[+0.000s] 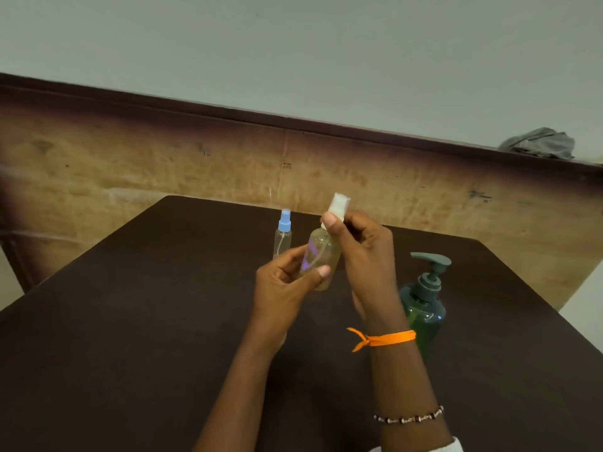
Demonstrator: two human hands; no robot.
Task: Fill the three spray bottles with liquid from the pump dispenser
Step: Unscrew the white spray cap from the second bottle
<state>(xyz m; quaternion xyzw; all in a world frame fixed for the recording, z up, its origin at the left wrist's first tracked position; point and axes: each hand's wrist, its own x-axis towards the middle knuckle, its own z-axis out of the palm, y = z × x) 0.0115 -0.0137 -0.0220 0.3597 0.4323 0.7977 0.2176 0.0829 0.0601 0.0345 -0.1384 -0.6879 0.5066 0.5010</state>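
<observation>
Over the dark desk (130,353) middle, left hand (284,288) grips the yellowish spray bottle (319,256) while right hand (362,252) pinches its white cap (339,203); probably best to steady the body upright and turn only the cap, pump dispenser (424,301) waiting near the right edge

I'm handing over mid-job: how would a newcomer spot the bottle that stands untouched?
Start at the dark brown table, far edge. Left of the clear, yellowish bottle held in both hands stands a slim clear plastic spray bottle. Its pale blue spray top sets it apart; the held one's is white.
</observation>
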